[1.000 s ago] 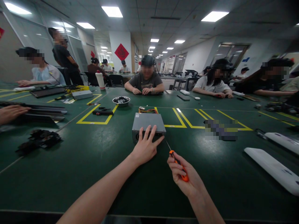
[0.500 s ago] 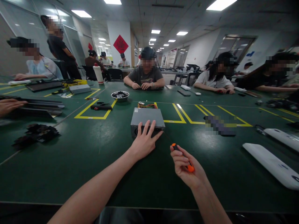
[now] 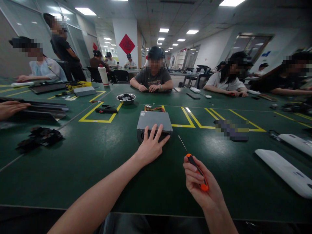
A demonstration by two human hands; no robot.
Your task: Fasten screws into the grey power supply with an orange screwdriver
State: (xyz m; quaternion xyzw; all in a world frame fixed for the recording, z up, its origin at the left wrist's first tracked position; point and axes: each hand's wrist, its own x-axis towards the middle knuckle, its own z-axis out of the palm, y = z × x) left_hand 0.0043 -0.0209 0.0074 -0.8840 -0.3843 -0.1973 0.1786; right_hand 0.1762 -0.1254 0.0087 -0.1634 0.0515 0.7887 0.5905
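A grey computer power supply (image 3: 154, 119) lies on the green table, its bundle of coloured cables (image 3: 153, 109) at the far side. My left hand (image 3: 151, 146) rests spread against its near edge and top, fingers apart, covering part of the near face. To the right, my right hand (image 3: 203, 182) is wrapped round the orange and black handle of a screwdriver (image 3: 197, 170). The screwdriver's thin shaft points up and to the left, and its tip is apart from the power supply.
A metal bowl (image 3: 126, 99) of small dark parts stands beyond the power supply. Black parts (image 3: 40, 139) lie at left, near another person's hand (image 3: 13, 109). A black tool (image 3: 106, 110) sits inside yellow tape. White panels (image 3: 284, 172) lie at right. Several people sit around.
My right hand has drawn back to the right and towards me, taking the screwdriver tip away from the power supply's near right corner. My left hand stays on the power supply.
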